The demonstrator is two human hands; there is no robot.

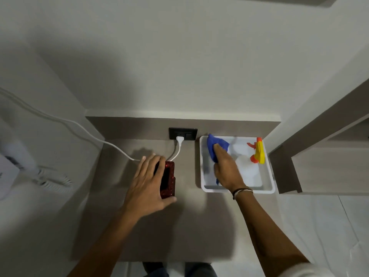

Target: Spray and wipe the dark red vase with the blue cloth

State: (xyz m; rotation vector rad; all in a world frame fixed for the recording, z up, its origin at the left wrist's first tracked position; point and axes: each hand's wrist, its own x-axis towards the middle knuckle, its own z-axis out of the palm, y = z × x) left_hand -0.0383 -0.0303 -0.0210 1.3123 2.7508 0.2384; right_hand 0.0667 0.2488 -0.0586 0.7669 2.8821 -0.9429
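The dark red vase [168, 179], a rectangular sparkly piece seen from above, stands on the grey-brown shelf [191, 222]. My left hand [147, 184] is wrapped over its left side and top, thumb at the near end. The blue cloth [216, 145] lies in the white tray [237, 189] at the right, and my right hand [226, 166] is closed on it inside the tray. A clear spray bottle [246, 166] with a yellow and orange trigger head [259, 151] lies on its side in the same tray, just right of my right hand.
A black wall socket [183, 133] with a white plug [180, 139] sits behind the vase, and white cables [111, 143] run left from it. A white device [12, 172] with a coiled cord is at the far left. A wooden cabinet edge [299, 168] borders the tray on the right.
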